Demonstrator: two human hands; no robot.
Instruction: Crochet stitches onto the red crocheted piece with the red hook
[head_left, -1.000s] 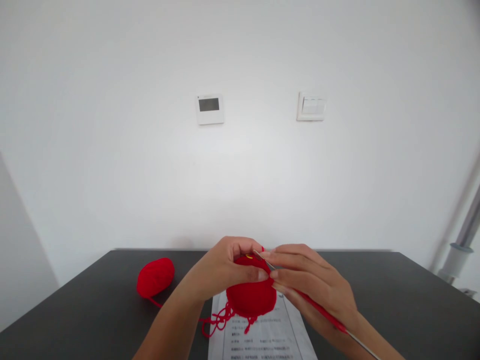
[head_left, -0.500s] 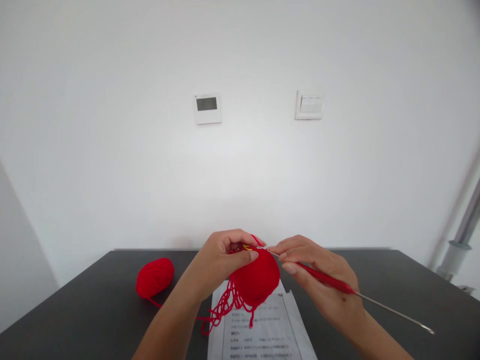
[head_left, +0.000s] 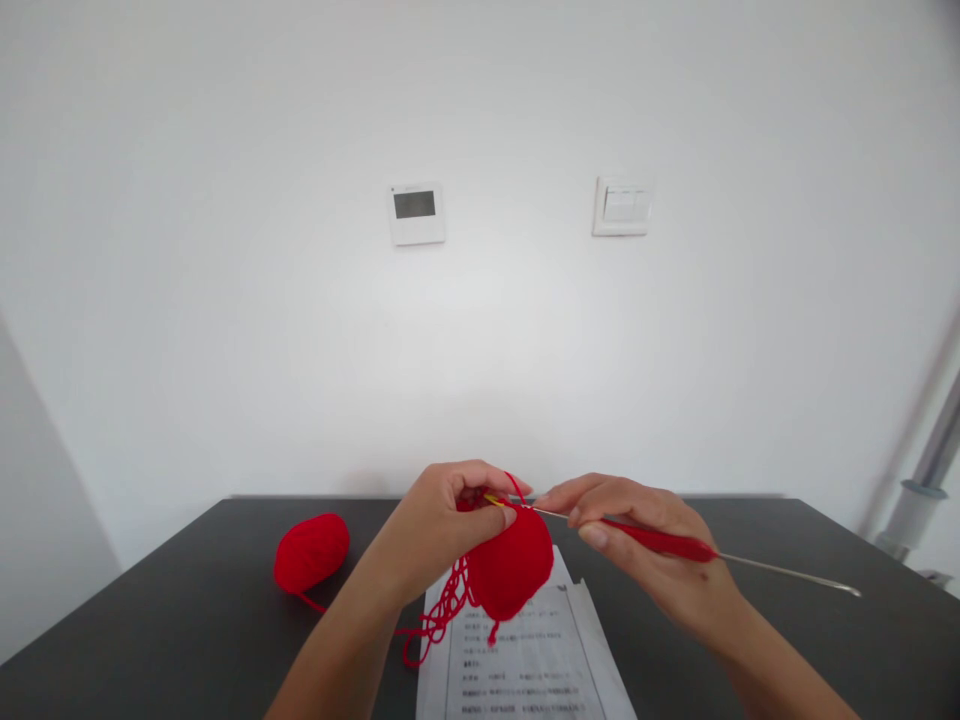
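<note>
My left hand pinches the upper edge of a round red crochet piece between thumb and fingers. A small yellow stitch marker shows beside the thumb. Red yarn passes over my left index finger to the top edge of the piece. My right hand grips a crochet hook by its red handle. The hook's thin metal shaft reaches the top edge of the piece, where its tip is hard to make out. Loose loops of red yarn hang below my left hand, and a short tail dangles from the piece.
A ball of red yarn lies on the dark table at the left. Printed sheets of paper lie under the hands. A white wall with a thermostat panel and a light switch rises behind. A pipe stands at the right.
The crochet hook has swung closer to level, its rear end higher than before. The crochet piece has tilted and shifted slightly left. Both hands keep their holds.
</note>
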